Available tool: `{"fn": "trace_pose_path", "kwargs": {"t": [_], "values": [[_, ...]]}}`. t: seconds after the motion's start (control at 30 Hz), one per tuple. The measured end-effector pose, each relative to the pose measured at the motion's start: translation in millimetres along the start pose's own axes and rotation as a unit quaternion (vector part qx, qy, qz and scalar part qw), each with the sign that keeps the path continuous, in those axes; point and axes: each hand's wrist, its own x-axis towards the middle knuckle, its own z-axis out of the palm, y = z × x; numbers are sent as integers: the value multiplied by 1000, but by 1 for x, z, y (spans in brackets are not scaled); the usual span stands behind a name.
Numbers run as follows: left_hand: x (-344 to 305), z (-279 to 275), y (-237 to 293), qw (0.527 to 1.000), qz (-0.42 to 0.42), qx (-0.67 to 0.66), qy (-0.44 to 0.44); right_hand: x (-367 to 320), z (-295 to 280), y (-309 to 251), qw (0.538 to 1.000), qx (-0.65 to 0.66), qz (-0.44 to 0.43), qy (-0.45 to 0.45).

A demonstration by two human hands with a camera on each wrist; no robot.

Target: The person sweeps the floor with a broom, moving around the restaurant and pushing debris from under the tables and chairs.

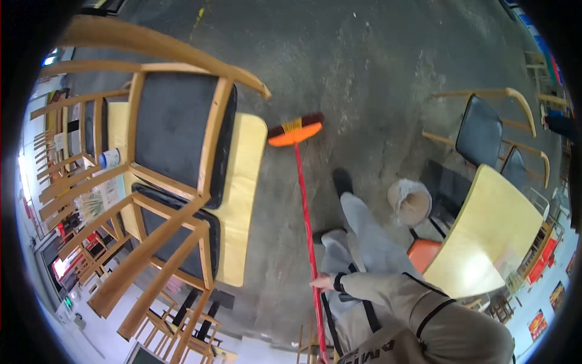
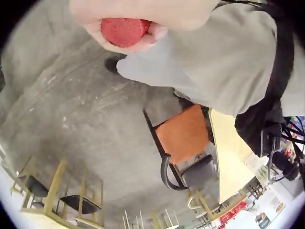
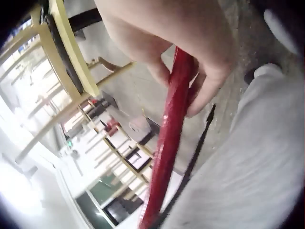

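A broom with an orange head and dark red and yellow bristles lies against the grey floor, ahead of the person's shoes. Its long red handle runs back toward the body. Partway up that handle, the right hand grips it, thumb on one side and fingers on the other in the right wrist view. The left hand is curled round the handle's round red end in the left wrist view. In the head view the left hand is out of frame.
At left, a yellow table bears upturned wooden chairs with dark seats. On the right are a lined waste bin, a chair with an orange seat, another yellow table and a black-backed chair.
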Motion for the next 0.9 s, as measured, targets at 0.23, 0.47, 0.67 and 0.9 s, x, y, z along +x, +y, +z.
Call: {"fn": "trace_pose_path", "kwargs": {"t": [0.23,0.47,0.67,0.9], "values": [[104,-8,70,995,78,-55,-16,-2,-65,-87,943,-149,-249,164],[169,-29,318,959,217,-171,67,30,-186,-275,821,-171,-358,411],[174,-17,277,963,223,-152,21,44,-164,-248,817,-309,-270,406],[217,9,73,986,156,-58,0,133,-52,-107,887,-222,-207,349]]}}
